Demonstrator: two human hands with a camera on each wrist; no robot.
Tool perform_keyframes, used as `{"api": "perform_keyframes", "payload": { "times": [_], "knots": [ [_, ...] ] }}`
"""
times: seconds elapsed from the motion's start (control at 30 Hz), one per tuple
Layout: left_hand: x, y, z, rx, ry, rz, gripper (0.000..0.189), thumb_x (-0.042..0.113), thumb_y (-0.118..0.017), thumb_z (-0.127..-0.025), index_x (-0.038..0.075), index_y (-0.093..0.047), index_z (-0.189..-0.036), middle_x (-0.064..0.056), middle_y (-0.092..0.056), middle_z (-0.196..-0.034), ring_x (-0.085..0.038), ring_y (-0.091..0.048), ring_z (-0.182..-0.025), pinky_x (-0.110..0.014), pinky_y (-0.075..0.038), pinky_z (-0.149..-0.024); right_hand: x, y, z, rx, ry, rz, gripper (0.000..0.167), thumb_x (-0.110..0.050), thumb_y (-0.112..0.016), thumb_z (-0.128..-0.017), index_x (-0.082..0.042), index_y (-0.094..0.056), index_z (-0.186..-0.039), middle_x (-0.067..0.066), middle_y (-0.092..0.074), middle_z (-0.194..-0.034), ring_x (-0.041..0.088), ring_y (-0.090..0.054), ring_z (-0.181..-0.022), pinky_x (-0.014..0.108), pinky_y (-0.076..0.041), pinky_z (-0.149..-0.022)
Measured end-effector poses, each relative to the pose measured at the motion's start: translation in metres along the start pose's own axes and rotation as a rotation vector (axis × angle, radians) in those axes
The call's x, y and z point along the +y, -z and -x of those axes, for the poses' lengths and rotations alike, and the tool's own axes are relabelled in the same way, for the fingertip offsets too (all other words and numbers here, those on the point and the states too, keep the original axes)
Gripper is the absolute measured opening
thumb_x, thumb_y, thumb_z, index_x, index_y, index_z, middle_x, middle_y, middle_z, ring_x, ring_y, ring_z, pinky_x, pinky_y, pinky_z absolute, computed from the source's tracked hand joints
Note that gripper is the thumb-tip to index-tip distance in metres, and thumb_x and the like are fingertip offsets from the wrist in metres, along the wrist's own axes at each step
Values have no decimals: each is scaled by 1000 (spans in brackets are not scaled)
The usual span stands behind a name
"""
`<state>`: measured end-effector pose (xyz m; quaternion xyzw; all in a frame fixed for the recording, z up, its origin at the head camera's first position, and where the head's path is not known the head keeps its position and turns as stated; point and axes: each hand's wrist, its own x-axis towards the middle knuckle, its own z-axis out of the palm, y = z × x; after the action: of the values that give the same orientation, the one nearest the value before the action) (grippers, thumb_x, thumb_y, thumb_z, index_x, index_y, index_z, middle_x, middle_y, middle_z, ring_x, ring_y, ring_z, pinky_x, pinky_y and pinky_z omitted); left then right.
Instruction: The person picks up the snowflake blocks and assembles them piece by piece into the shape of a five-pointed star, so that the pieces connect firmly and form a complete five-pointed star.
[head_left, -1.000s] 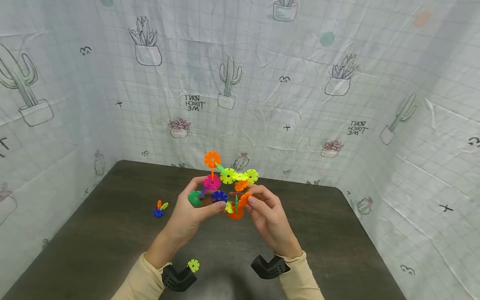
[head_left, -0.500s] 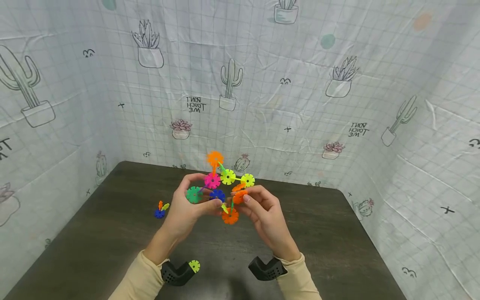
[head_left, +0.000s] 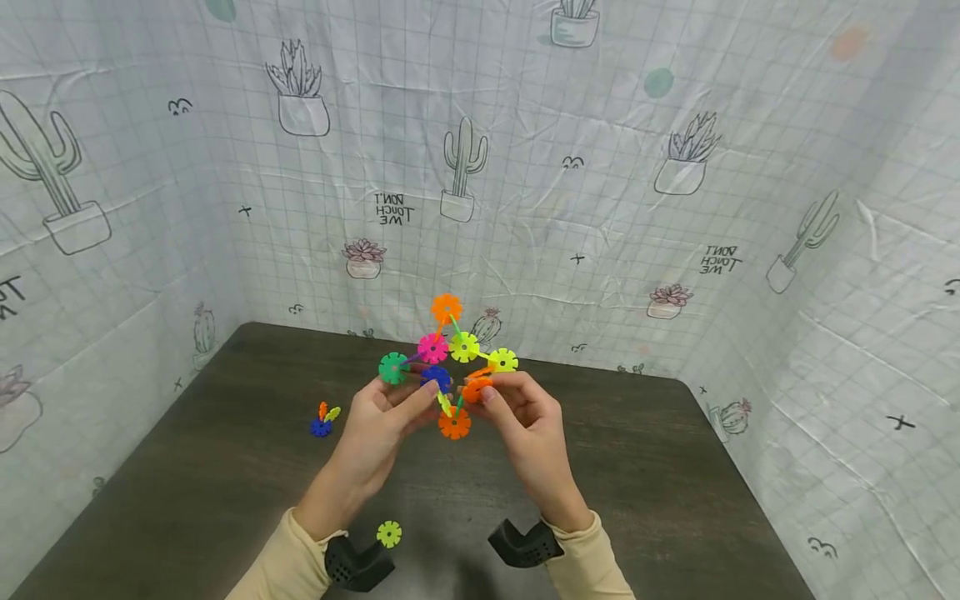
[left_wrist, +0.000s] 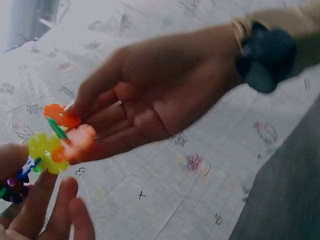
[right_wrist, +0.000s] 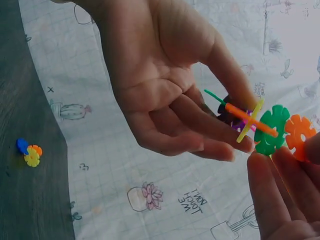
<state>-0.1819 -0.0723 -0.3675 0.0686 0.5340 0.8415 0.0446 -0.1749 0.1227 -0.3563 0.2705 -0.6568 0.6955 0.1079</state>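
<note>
A ring of linked, notched plastic snowflake discs is held up above the table between both hands. My left hand (head_left: 375, 425) pinches it at the blue disc (head_left: 436, 380), thumb on the near side. My right hand (head_left: 534, 425) grips an orange disc (head_left: 476, 390) between thumb and fingers. Another orange disc (head_left: 454, 423) hangs lowest, between the hands. The left part carries a green disc (head_left: 393, 368) and a magenta disc (head_left: 432, 348). At the top stands an orange disc (head_left: 447, 308), and two yellow discs (head_left: 464, 347) run toward the right. Fingers hide part of the ring.
On the dark table (head_left: 637, 467), a small cluster with a blue disc (head_left: 321, 428) and orange and yellow pieces lies at left. A loose yellow disc (head_left: 389, 534) lies near the left wrist's black mount (head_left: 358, 565). A cactus-print curtain (head_left: 525, 208) surrounds the table.
The ring has tilted and spread, its top orange disc shifting right and slightly up. My left fingers have come down from behind the magenta disc to the blue one. My right hand keeps its orange disc.
</note>
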Motion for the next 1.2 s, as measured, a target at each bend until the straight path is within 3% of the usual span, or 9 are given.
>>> {"api": "perform_keyframes", "payload": {
  "times": [0.13, 0.27, 0.4, 0.63, 0.73, 0.83, 1.0, 1.2],
  "knots": [
    [2, 1, 2, -78, -18, -109, 40, 17, -63, -102, 6, -50, -137, -10, -71, -125, -20, -69, -114, -42, -53, -103, -2, 0, 1, 4, 11, 31, 19, -5, -58, -103, 7, -60, -117, 3, -71, -111, 17, -73, -103, 41, -59, -92],
    [5, 4, 4, -176, -6, -181, 49, 18, -68, -99, 6, -45, -141, -10, -67, -123, -22, -66, -115, -38, -53, -103, -2, 0, 2, -19, 30, 50, 19, -5, -58, -103, 6, -61, -117, 4, -71, -110, 17, -73, -102, 40, -59, -91],
    [4, 6, 5, -235, 7, -196, 55, 15, -72, -95, 3, -45, -141, -9, -64, -123, -23, -65, -114, -30, -57, -94, 2, 0, 3, -32, 42, 79, 17, -3, -57, -103, 5, -62, -117, 5, -72, -108, 16, -73, -98, 36, -61, -88],
    [0, 12, 5, -310, 12, -87, 57, 9, -65, -100, 2, -35, -149, -9, -61, -133, -19, -67, -117, -32, -54, -101, -1, 0, 8, 19, 95, 150, 16, 0, -58, -101, 1, -66, -115, 16, -72, -105, 19, -74, -91, 36, -62, -82],
    [0, 15, 5, -361, 0, -7, 60, 6, -59, -102, 5, -29, -153, -6, -60, -138, -18, -65, -121, -31, -52, -104, -2, -1, 10, 91, 113, 211, 14, 2, -61, -99, -1, -69, -111, 18, -71, -96, 17, -69, -79, 33, -61, -72],
    [0, 18, 4, -411, -23, 44, 62, 2, -57, -101, 6, -25, -154, -3, -57, -141, -19, -63, -124, -31, -51, -105, -3, -3, 12, 136, 77, 274, 12, -2, -66, -97, -5, -72, -108, 11, -69, -84, 13, -61, -67, 29, -56, -61],
    [-1, 18, 3, -471, -68, 54, 71, -6, -61, -97, 7, -22, -155, -3, -52, -145, -19, -60, -125, -37, -55, -100, -3, -4, 11, 140, 21, 296, 16, -6, -69, -96, -8, -73, -111, 9, -72, -86, 13, -64, -69, 29, -58, -61],
    [-2, 14, 4, -448, -106, 2, 73, -6, -66, -94, 11, -28, -154, -4, -57, -137, -20, -66, -118, -42, -58, -96, -6, -2, 11, 131, 3, 267, 21, -5, -70, -95, -6, -71, -116, 17, -73, -95, 15, -70, -71, 34, -62, -66]
  ]
}}
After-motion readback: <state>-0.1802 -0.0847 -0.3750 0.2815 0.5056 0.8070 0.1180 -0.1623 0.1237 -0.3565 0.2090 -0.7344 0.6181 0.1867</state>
